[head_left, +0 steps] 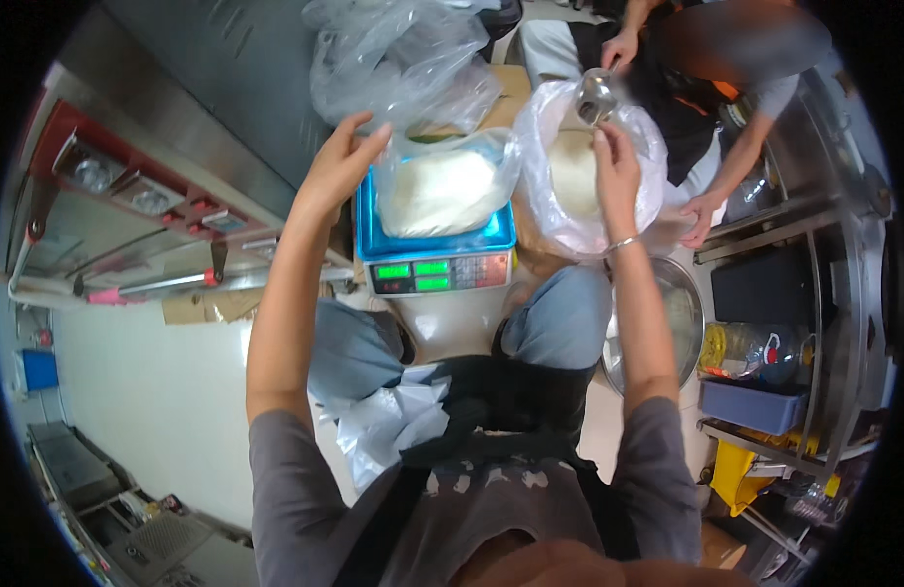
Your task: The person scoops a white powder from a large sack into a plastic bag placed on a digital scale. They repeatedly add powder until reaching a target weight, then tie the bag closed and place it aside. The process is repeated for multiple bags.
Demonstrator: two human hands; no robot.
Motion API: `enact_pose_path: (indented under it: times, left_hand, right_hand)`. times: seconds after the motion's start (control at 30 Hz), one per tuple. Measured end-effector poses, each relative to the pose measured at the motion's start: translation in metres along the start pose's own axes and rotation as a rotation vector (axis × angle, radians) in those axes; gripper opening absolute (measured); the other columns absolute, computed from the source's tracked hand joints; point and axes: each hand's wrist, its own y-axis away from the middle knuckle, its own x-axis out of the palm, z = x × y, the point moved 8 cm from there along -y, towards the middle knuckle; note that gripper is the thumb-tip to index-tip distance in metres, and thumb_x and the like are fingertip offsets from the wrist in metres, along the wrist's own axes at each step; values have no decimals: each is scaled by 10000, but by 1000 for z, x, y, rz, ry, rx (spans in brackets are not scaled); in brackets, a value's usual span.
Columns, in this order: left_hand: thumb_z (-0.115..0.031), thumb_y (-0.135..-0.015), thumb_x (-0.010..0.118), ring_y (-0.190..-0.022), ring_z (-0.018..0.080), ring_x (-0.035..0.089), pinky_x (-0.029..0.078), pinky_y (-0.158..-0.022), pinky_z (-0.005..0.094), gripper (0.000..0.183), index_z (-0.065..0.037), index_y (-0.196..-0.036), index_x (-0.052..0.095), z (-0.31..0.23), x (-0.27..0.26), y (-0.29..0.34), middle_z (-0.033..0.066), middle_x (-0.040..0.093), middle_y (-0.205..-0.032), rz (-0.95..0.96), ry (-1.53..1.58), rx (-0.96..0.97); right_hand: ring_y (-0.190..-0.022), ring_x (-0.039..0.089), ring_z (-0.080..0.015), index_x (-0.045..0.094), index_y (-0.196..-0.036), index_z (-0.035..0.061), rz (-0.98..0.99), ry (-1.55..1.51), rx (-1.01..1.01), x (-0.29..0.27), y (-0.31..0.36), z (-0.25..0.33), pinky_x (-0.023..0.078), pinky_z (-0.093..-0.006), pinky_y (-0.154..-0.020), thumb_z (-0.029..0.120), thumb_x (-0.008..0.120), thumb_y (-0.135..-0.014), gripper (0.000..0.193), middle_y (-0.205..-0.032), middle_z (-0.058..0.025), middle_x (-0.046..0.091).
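Observation:
A clear plastic bag of white powder (pixel 442 191) rests on the blue pan of a digital scale (pixel 439 272). My left hand (pixel 342 168) is raised at the bag's left rim, thumb and forefinger apart; whether they touch the plastic is unclear. My right hand (pixel 618 171) reaches over a large open white sack (pixel 540 176) holding pale powder (pixel 572 171). Its fingertips close together at the lower end of a metal scoop (pixel 595 93). A co-worker's hand (pixel 620 49) is at the scoop's upper end, and their other hand (pixel 701 217) is beside the sack.
A bundle of clear plastic bags (pixel 403 64) lies beyond the scale. By my right knee stands a round metal bowl (pixel 694 318). Crumpled white plastic (pixel 388 426) lies by my lap. A metal rack (pixel 818 323) bounds the right side, steel equipment (pixel 149 186) the left.

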Motion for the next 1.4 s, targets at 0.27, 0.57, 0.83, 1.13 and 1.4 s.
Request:
enact_pose_path:
  times: [0.27,0.57,0.83,1.13,1.4]
  left_hand:
    - [-276,-793,655,-814,117,515,399,-780,242,706,33,-1318,299,-10,12,-4,57,560,-842,15,44,39]
    - [-144,-826,613,-821,136,574,431,-796,250,597,-2,-1317,305,1,22,-9,97,582,-957,118,315,-56]
    - [-238,-900,501,-840,116,562,462,-734,233,512,-33,-1324,301,-16,15,0,87,520,-1171,113,353,-29]
    - [-373,-919,437,-849,119,559,463,-699,233,550,-47,-1335,286,-10,18,4,91,454,-1266,107,339,-80]
    - [-399,-910,446,-869,133,558,456,-722,243,576,-41,-1335,297,-12,16,10,106,435,-1277,126,361,-59]
  right_hand:
    - [-1064,478,-229,542,-1082,121,99,1154,-785,-16,-133,-9,391,-363,-890,84,511,-751,335,-1168,-55,499]
    - [-1249,340,-232,585,-920,79,508,1169,-989,37,-148,-48,214,-433,-1045,102,497,-761,183,-1237,-50,474]
    - [-783,574,-364,487,-1009,30,513,844,-719,5,-86,117,462,-406,-651,96,595,-732,305,-833,-176,584]
    - [-661,622,-215,574,-759,56,678,1105,-1047,101,19,163,471,-329,-534,127,576,-729,77,-699,-84,608]
    - [-655,641,-211,633,-664,105,837,1208,-888,123,35,127,478,-310,-522,126,556,-715,95,-670,-85,637]
